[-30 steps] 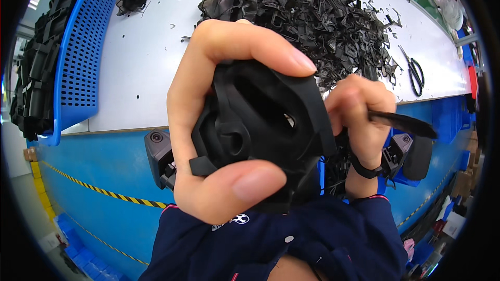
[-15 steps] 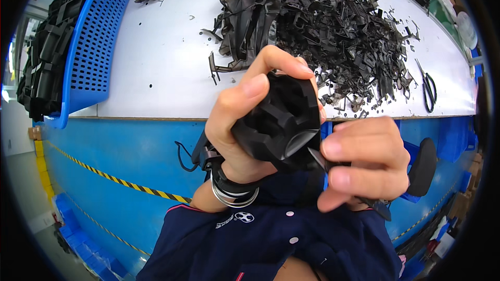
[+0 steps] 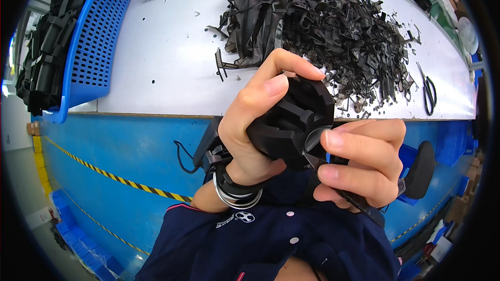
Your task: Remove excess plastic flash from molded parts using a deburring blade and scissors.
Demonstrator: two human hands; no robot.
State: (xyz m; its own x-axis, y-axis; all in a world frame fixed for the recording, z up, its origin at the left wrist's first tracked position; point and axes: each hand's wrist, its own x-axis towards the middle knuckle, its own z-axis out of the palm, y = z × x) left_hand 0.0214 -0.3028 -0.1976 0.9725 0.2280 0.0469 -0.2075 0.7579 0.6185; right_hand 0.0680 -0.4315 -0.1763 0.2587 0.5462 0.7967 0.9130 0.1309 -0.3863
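Note:
My left hand is wrapped round a hollow black moulded plastic part, thumb and fingers on its rim, and holds it up in front of the table's near edge. Ribs and recesses show on the side facing me. Closed on a small knife with a dark handle, my right hand is just to the right of the part. The knife's pointed blade lies against or very close to the part's lower right edge; exact contact cannot be made out. Fingers hide most of the handle.
A large heap of black plastic scraps covers the far middle of the white table. Black-handled scissors lie at the right. On the left, a blue perforated basket stands with black moulded parts beside its wall.
My left hand and the plastic part have moved a little to the right, toward the knife. The right hand has shifted slightly left, so the blade sits closer to the part's edge.

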